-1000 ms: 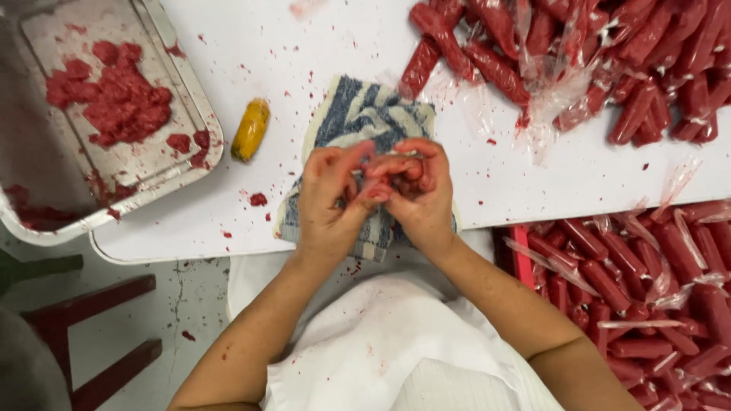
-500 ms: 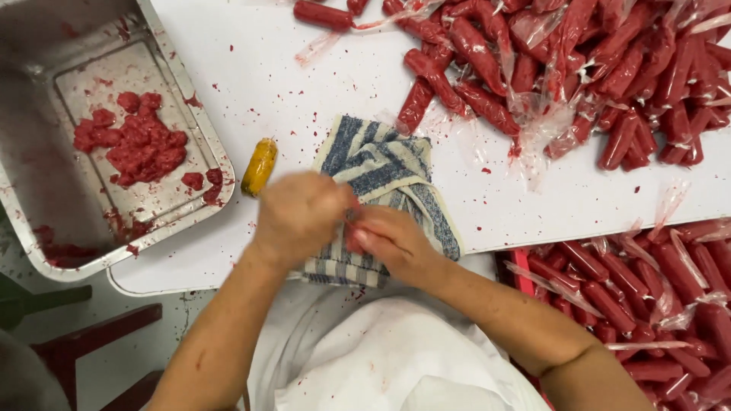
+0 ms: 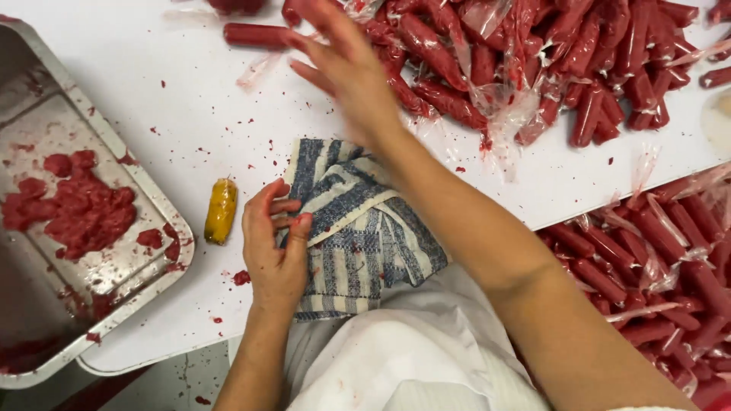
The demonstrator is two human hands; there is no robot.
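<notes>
Low in the frame, the left hand [image 3: 276, 247] rests at the left edge of a blue-and-white striped cloth [image 3: 358, 228], fingers loosely curled and pinched together, thumb pressing on the fabric — nothing else in its grip that I can make out. The cloth is woven, rumpled, folded over itself, lying at the near edge of the white table [image 3: 152, 99], centre of the frame. Just left of it sits a small yellow oblong piece [image 3: 221, 210], glossy, long axis running near-to-far. Far left — a dented metal tray [image 3: 114, 160] smeared red, with a clump of minced red meat [image 3: 72, 205] inside.

Higher up, the right hand [image 3: 346, 65] is spread wide and empty, fingers pointing to the upper left, blurred, hovering over the nearest sausages. That pile of red sausages [image 3: 533, 61] fills the upper right: smooth, cylindrical, shiny in clear plastic casing with loose crinkled ends, lying every which way, many slanting diagonally. One lone sausage [image 3: 255, 34] lies horizontal at top centre. More wrapped sausages [image 3: 655, 259] crowd the lower right, below the table edge.
</notes>
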